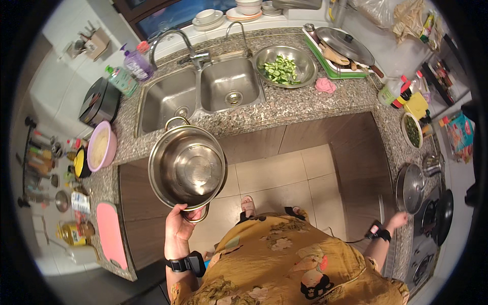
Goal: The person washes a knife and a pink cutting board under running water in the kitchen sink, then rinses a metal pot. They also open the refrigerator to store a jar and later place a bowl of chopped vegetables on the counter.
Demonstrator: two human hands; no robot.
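Note:
A deep stainless steel pot [187,167] with two loop handles is held out over the floor, beside the sink's front edge. My left hand [181,221] grips its near handle, thumb on the rim side. The pot's inside is bare, with light glaring off its base. Over at the right counter, my right hand [398,221] has its fingers curled, close to the near edge of a pan with a glass lid [411,189]. Whether those fingers hold anything is too small to tell. Both wrists wear black straps with devices.
Beyond the pot lies a double-bowl sink [230,82] with a faucet [198,57]. A steel bowl [309,70] holds sliced cucumber [281,70]. A gas stove [419,244] runs along the right. At left are a pink basin [110,150] and a pink cutting board [110,232].

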